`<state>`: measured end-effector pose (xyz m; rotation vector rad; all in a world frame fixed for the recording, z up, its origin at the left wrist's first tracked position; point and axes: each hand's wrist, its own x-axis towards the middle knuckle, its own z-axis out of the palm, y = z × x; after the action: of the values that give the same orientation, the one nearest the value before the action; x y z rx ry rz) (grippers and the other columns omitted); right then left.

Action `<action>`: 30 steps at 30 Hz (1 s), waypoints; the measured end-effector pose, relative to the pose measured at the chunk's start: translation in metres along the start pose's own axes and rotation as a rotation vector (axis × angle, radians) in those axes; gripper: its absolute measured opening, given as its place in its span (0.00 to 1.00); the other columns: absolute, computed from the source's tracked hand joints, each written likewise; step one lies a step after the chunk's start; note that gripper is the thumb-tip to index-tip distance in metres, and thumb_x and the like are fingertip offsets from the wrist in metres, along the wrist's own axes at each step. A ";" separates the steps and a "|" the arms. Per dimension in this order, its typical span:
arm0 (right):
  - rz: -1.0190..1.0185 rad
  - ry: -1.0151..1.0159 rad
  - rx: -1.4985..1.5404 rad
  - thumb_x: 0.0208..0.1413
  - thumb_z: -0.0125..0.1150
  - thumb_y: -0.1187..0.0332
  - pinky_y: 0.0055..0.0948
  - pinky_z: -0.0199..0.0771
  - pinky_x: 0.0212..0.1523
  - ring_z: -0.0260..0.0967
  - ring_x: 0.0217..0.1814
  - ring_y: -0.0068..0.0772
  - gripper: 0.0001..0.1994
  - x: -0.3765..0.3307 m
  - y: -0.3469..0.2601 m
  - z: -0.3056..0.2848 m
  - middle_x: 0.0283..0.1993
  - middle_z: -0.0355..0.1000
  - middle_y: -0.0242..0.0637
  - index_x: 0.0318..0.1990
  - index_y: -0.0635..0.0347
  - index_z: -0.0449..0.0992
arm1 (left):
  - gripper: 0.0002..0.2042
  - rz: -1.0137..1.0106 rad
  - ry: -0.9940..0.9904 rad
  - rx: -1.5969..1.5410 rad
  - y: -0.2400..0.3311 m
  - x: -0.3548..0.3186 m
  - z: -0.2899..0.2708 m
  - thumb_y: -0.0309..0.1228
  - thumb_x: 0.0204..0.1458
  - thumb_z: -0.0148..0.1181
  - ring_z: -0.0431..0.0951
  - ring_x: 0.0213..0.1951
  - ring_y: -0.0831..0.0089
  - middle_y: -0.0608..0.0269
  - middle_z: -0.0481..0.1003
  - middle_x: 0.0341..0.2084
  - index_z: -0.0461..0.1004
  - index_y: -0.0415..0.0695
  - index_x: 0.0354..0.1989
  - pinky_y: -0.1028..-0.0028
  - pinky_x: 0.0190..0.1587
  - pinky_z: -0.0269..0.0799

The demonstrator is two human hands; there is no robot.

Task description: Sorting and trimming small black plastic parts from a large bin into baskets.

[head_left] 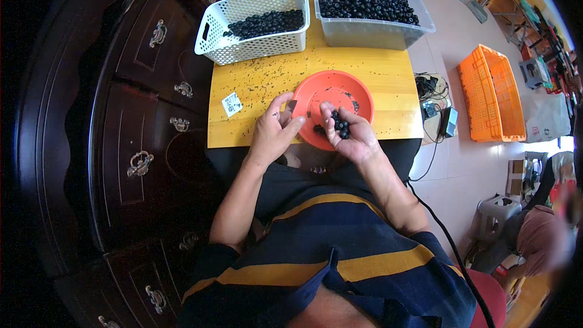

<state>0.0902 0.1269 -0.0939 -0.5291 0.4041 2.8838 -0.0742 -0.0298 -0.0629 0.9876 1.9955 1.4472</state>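
Note:
Over the near part of a round orange-red basin (366,88), my right hand (358,140) is turned palm up with its fingers curled. Several shiny black bead-like pieces (342,126) lie cupped in it. My left hand (274,133) is at the basin's left edge, thumb and forefinger apart. A small dark patch shows by its fingertips, too unclear to name. Black crumbs and a few dark pieces (318,129) are in the basin, partly hidden by my right hand.
A white perforated basket (255,51) and a clear plastic tub (370,33), both with black pieces, stand at the table's far side. Black bits and a printed white square (231,104) lie on the yellow table (388,97). Dark drawers (146,109) flank the left; an orange crate (495,94) and another person (540,237) are right.

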 end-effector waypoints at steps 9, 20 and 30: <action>0.005 0.094 0.074 0.71 0.50 0.69 0.36 0.84 0.50 0.78 0.48 0.39 0.16 -0.002 0.004 0.003 0.56 0.75 0.50 0.59 0.71 0.68 | 0.28 -0.018 -0.016 -0.067 0.014 -0.013 0.004 0.29 0.54 0.69 0.79 0.38 0.77 0.54 0.81 0.46 0.68 0.38 0.63 0.73 0.42 0.76; 0.058 0.112 -0.128 0.73 0.49 0.58 0.21 0.82 0.32 0.78 0.39 0.26 0.17 -0.005 0.010 0.009 0.46 0.79 0.38 0.52 0.61 0.77 | 0.21 0.022 0.004 -0.142 0.032 -0.023 0.011 0.22 0.56 0.65 0.63 0.28 0.86 0.76 0.65 0.25 0.72 0.35 0.58 0.81 0.31 0.62; 0.002 -0.375 -0.972 0.73 0.50 0.53 0.13 0.49 0.18 0.51 0.22 0.10 0.21 -0.035 0.024 0.023 0.36 0.69 0.25 0.63 0.58 0.69 | 0.11 0.073 -0.094 -0.035 0.084 -0.035 0.030 0.20 0.56 0.62 0.67 0.25 0.86 0.73 0.72 0.22 0.78 0.35 0.48 0.81 0.30 0.65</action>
<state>0.1096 0.1062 -0.0550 -0.0707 -1.0824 2.9072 -0.0074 -0.0238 0.0061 1.1032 1.8794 1.4417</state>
